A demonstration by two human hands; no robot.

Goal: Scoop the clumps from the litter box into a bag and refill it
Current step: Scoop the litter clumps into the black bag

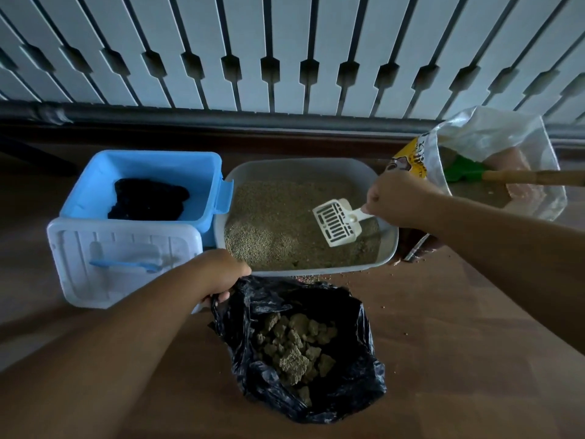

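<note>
Wood floor [443,312] beneath a white slatted railing [285,42], dim light.
Litter box [391,248] near the railing's foot; black bag [354,375] of clumps [294,346] just before it. Right hand [395,198] grips the white scoop [337,221] over the litter; left hand [218,274] pinches the bag's rim. Blue bin [95,185] stands left.

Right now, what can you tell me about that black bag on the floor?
The black bag is thin, glossy, crinkled plastic, lying open on the wooden floor just in front of the litter box. A pile of greyish-tan clumps sits inside. The left hand grips its upper left edge, holding the mouth open.
</note>
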